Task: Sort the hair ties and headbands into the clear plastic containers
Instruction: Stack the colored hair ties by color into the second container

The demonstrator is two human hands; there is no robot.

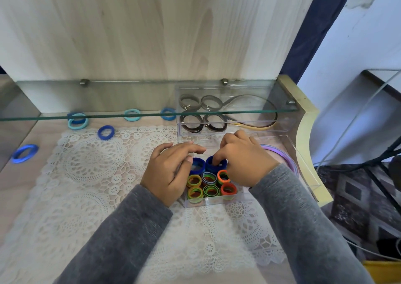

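A small clear container (213, 201) on the lace mat holds stacks of hair ties: orange, green-yellow and striped ones in front, two dark blue stacks (198, 166) at the back. My right hand (243, 162) pinches the right dark blue stack (211, 165), fingers dipped into its hole. My left hand (171, 168) rests against the container's left side with fingers relaxed, thumb near the left blue stack. Loose blue hair ties (106, 132) lie on the mat and tabletop to the left. A purple headband (282, 155) lies in a clear box behind my right wrist.
A long clear box (280, 129) at the back holds brown and black hair ties and thin headbands. A glass shelf (130, 115) juts out above it. A wooden back panel rises behind. The table's curved right edge (303, 136) drops off to a patterned floor.
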